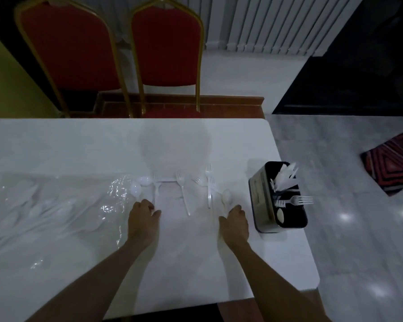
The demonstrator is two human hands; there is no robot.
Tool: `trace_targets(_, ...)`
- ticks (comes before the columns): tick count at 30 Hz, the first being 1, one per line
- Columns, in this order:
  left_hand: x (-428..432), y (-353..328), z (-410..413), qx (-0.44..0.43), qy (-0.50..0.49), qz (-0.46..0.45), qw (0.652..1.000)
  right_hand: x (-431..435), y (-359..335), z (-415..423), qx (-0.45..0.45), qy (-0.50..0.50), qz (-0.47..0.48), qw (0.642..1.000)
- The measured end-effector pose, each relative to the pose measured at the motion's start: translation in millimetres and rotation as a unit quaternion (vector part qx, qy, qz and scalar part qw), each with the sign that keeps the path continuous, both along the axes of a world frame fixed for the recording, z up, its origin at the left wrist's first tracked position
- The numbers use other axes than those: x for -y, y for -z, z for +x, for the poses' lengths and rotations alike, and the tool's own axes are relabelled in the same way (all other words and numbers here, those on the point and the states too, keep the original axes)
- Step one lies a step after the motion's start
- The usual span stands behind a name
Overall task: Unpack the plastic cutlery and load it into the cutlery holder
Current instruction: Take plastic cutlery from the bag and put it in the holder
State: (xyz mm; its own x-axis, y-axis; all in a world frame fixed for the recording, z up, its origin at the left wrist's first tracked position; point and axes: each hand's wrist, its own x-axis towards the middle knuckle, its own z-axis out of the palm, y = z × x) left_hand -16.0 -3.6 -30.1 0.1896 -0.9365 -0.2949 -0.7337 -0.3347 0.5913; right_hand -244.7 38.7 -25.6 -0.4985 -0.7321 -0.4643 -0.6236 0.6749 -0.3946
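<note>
Your black rectangular cutlery holder (280, 201) stands near the right edge of the white table (79, 147), split into compartments: the far one holds a bunch of white plastic pieces (285, 176) standing handle-down or tip-up, which cannot be told; the middle one has a white plastic fork (299, 200) lying tilted with its tines out over the right rim; the near one shows a white plastic spoon bowl (280, 215). A pale panel on the holder's left wall carries marks too blurred to read; no other writing is legible. To your left a clear plastic packaging bag (56, 205) lies flat and crumpled on the table, with more white cutlery dimly visible inside. Between bag and holder, loose white plastic forks and spoons (182, 189) lie scattered on the table. Your left hand (143, 216) rests curled at the handle end of a white plastic spoon beside the bag (135, 189); whether it grips cannot be told. Your right hand (234, 220) is closed narrowly on the handle of another white plastic spoon (226, 196), just left of the holder.
</note>
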Motion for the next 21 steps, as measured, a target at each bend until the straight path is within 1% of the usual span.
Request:
trace_targets(2,-1,5,5,0.017,-0.007,0.014,1.000,1,4,5,-0.011,-0.001,-0.011,1.000)
trace_targets(6,0,10,7,0.020,0.016,0.025,0.999,3,1,11,0.019,0.027,-0.047,0.998)
trace_targets(9,2,10,5,0.017,0.032,0.015,0.999,6,-2,24,0.030,-0.029,-0.080,0.996)
trace_targets(13,2,9,5,-0.003,0.031,0.007,0.999,10,1,50,0.029,-0.122,-0.065,0.990)
trace_targets(15,3,9,8,-0.013,0.031,0.007,0.999,17,2,55,0.024,-0.109,-0.083,0.990)
trace_targets(18,5,8,9,-0.018,0.033,0.009,0.999,31,0,44,0.000,-0.033,-0.126,0.992)
trace_targets(21,5,9,10,-0.011,0.047,0.006,0.999,42,6,33,-0.007,-0.031,-0.091,0.995)
